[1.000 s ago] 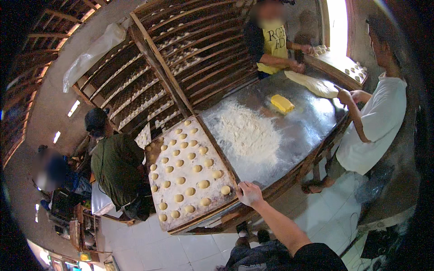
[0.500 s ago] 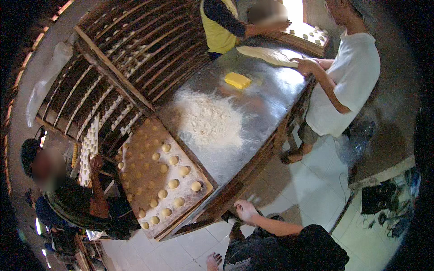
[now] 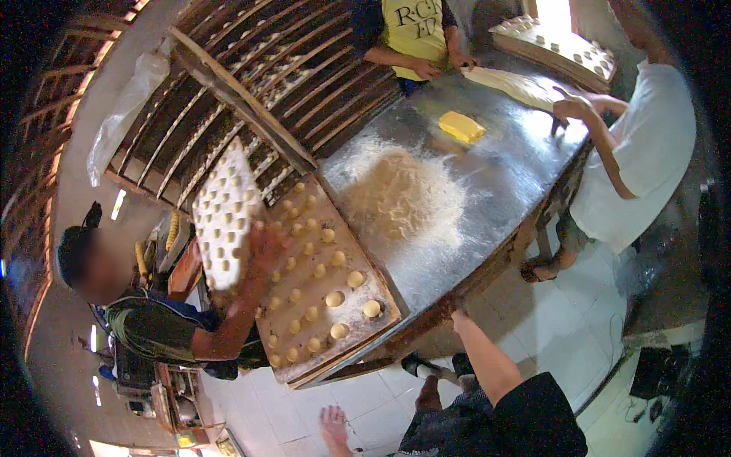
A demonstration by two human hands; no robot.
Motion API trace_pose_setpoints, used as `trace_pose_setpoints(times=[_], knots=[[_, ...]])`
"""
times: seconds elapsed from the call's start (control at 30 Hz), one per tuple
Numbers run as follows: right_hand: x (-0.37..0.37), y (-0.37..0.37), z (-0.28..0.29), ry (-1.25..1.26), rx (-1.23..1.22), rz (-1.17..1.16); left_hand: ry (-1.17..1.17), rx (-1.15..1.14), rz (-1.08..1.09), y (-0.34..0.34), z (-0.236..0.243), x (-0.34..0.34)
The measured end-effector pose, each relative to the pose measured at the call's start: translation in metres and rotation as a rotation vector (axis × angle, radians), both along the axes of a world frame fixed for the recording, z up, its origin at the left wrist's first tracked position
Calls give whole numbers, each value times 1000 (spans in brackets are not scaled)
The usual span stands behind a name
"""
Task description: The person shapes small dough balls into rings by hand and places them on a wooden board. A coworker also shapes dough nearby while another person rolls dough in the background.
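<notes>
My right hand reaches to the near edge of the metal-topped table, its fingers too small and blurred to read. Low over the tiled floor, my left hand hangs with fingers apart and nothing in it. On the table lies a spread pile of flour, with a yellow block of fat beyond it. At the table's near left end rests a wooden board with rows of round dough balls.
A co-worker's arm at left is beside a white tray of dough pieces. Two people at the far end handle a long dough sheet. Slatted racks line the back left; another tray stands far right.
My view has shifted. My right hand has moved forward to the table edge; my left is spread. At left, the white tray is tilted nearer the board. The yellow-shirted person now touches the dough sheet.
</notes>
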State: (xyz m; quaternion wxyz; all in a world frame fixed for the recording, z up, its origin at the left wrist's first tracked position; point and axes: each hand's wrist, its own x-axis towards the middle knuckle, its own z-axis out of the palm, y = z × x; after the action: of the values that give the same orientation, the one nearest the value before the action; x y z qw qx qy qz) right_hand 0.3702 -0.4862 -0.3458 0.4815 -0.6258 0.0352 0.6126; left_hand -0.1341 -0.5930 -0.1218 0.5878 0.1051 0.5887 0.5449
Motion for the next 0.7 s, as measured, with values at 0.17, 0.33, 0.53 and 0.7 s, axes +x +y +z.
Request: trace_pose_setpoints(times=[0.17, 0.33, 0.53, 0.7], knots=[[2, -13, -8, -64, 45, 55, 92, 183, 236, 68, 34, -20], [10, -39, 43, -932, 473, 721, 217, 181, 343, 107, 53, -14], [25, -79, 236, -383, 163, 959, 186, 445, 130, 127, 73, -3], [5, -52, 345, -965, 482, 538, 249, 212, 309, 144, 90, 15]])
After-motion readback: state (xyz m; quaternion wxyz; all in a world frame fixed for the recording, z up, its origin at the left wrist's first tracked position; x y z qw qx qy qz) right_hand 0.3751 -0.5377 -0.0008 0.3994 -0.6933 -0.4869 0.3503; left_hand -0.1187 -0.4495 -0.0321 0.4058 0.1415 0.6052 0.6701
